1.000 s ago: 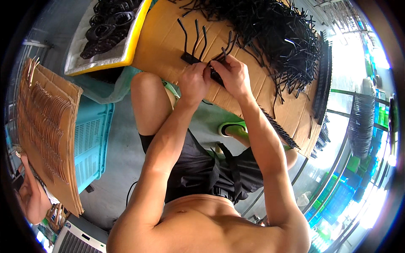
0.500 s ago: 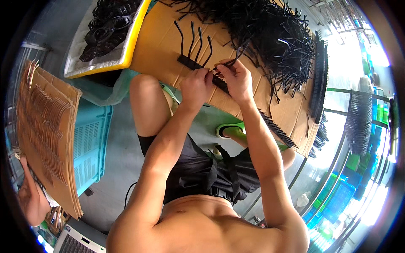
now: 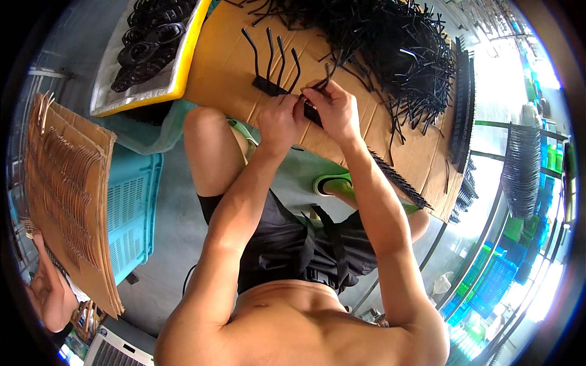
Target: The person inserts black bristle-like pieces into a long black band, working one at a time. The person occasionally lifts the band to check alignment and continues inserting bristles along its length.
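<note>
A narrow black strip [image 3: 268, 87] lies along the near edge of the cardboard-covered table. Several black eyeglass temples [image 3: 281, 61] stand up from its left part, their bent tips pointing away from me. My left hand [image 3: 278, 125] is closed on the strip, just right of the standing temples. Beside it, almost touching, my right hand [image 3: 337, 116] pinches another eyeglass temple [image 3: 328, 72] against the strip. Its lower end is hidden by my fingers. Right of my right hand, a toothed black strip [image 3: 400, 180] runs along the table edge.
A large heap of loose black temples [image 3: 397, 73] covers the table's far right. Long black racks [image 3: 462, 110] line its right edge. At left stand a white foam box [image 3: 101, 100] of black glasses frames, a blue crate [image 3: 131, 207] and cardboard sheets [image 3: 67, 195]. Another person's arm [image 3: 52, 280] shows far left.
Both hands have shifted slightly left with the strip. The temple in my right hand has become more upright and closer to the strip. The view has tilted a little.
</note>
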`<state>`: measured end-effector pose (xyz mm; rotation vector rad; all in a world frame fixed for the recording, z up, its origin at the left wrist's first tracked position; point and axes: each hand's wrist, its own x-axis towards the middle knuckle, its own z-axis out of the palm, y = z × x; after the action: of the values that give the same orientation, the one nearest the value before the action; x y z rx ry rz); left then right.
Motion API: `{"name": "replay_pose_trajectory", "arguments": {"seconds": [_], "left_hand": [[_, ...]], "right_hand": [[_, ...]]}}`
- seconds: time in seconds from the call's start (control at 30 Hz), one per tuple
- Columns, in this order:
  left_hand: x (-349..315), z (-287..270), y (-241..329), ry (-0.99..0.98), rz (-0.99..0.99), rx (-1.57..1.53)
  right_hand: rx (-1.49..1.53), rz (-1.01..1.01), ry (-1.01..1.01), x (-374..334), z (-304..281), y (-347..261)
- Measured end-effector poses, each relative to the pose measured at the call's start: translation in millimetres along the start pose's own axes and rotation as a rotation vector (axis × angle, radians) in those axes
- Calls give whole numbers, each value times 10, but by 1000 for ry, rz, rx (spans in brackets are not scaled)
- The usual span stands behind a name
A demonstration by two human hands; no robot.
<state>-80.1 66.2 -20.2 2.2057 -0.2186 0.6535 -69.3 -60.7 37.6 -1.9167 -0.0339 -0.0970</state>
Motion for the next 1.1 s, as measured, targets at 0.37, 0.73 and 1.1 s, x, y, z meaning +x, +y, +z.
{"name": "replay_pose_trajectory", "arguments": {"seconds": [0.37,0.73,1.1], "left_hand": [[-5,-64,73,-48,-87,2],[-70,41,140,-56,-6,-51],[-54,29,112,-130,-2,-38]], "right_hand": [[-243,-248,-126,21,-88,-59],[318,149,36,-121,-191,81],[36,59,25,-137,-151,17]]}}
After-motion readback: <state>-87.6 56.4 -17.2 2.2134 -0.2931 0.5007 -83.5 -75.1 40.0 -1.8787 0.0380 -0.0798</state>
